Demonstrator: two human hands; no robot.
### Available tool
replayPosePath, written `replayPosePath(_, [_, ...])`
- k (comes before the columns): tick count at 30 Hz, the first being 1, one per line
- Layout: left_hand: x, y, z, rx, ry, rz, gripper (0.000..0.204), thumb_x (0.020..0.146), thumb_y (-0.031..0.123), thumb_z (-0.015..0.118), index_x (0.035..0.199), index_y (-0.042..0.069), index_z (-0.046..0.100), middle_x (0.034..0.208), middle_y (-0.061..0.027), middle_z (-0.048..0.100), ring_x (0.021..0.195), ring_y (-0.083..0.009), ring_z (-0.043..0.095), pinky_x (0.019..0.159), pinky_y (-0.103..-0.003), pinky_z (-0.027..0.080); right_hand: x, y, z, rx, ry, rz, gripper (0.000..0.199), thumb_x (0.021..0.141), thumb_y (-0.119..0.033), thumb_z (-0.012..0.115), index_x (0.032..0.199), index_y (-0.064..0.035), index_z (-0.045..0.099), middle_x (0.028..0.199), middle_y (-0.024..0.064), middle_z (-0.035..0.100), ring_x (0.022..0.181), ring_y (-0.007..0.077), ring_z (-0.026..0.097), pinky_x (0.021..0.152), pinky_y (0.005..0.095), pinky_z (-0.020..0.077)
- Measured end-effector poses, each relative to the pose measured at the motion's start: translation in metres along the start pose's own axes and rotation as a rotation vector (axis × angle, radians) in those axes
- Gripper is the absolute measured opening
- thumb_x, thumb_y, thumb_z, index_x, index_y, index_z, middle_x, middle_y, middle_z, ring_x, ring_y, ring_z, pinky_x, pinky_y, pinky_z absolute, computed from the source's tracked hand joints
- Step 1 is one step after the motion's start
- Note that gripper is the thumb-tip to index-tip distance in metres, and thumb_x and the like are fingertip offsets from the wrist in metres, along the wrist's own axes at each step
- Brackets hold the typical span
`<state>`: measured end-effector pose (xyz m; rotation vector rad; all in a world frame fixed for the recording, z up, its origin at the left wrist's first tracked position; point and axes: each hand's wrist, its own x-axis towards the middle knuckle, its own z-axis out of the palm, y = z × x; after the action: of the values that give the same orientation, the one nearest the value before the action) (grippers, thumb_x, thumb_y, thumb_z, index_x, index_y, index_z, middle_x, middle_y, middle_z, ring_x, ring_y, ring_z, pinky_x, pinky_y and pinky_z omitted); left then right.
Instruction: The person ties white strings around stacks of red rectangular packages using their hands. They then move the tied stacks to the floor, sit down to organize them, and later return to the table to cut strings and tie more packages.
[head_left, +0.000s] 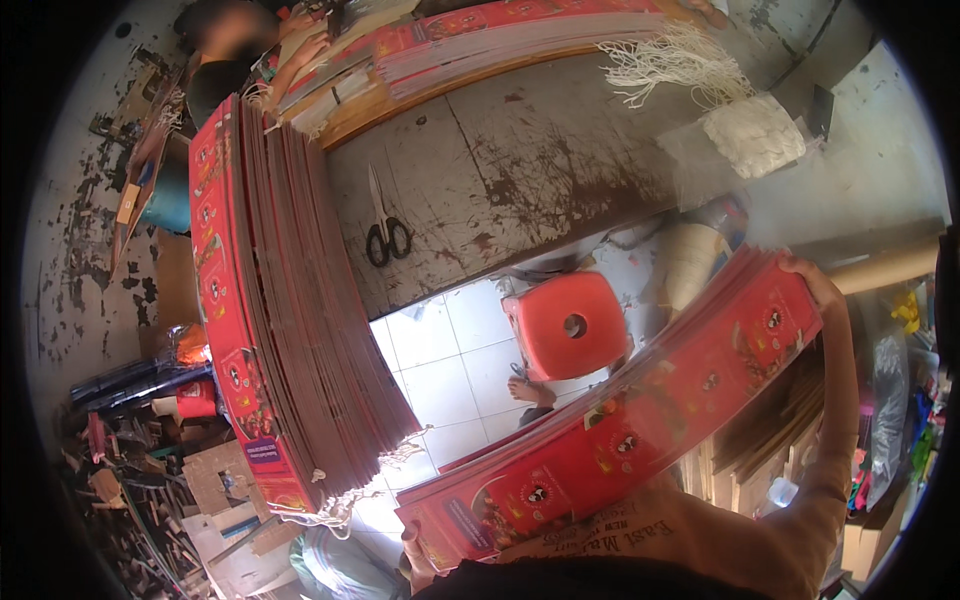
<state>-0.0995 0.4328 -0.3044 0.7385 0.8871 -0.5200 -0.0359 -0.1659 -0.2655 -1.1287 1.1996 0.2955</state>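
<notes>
Across the front I carry a long, bending stack of flat red printed cardboard sheets [600, 440] between both hands, with food pictures on the outer face. My right hand [815, 283] grips its far right end, fingers curled over the top corner. At the near left end my left hand [416, 558] holds the lower corner; most of its fingers are hidden behind the stack. A second, thicker stack of such sheets [300, 300] lies on the left, with white cords [340, 510] hanging from its near end.
Black-handled scissors [388, 240] lie on the worn, scratched table [480, 170]. A red stool [570, 325] stands on the white tiled floor below. More red sheets [500, 45], a bundle of white cords [680, 65] and a co-worker [225, 50] are at the far side. Scrap clutters the left.
</notes>
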Motion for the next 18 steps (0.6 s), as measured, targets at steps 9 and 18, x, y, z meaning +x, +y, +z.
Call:
replayPosePath(9, [0.013, -0.072, 0.066, -0.122, -0.022, 0.107, 0.057, 0.078, 0.041, 0.058, 0.117, 0.001, 0.048, 0.109, -0.0147, 0.057, 0.093, -0.0276, 0.058, 0.077, -0.040, 0.050, 0.068, -0.086, -0.036, -0.107, -0.168, 0.021, 0.042, 0.077, -0.025, 0.064, 0.111, -0.0027, 0.053, 0.104, 0.0099, 0.059, 0.090, 0.0190, 0.058, 0.084, 0.0318, 0.0461])
replayPosePath(18, [0.031, -0.105, 0.149, -0.138, 0.058, 0.157, 0.050, 0.077, 0.033, 0.056, 0.113, 0.000, 0.050, 0.103, -0.0145, 0.059, 0.088, -0.0267, 0.060, 0.075, -0.038, 0.051, 0.067, -0.137, -0.078, -0.165, -0.088, -0.140, 0.051, 0.075, -0.030, 0.064, 0.113, 0.0004, 0.050, 0.107, 0.0120, 0.057, 0.092, 0.0192, 0.057, 0.083, 0.0312, 0.0454])
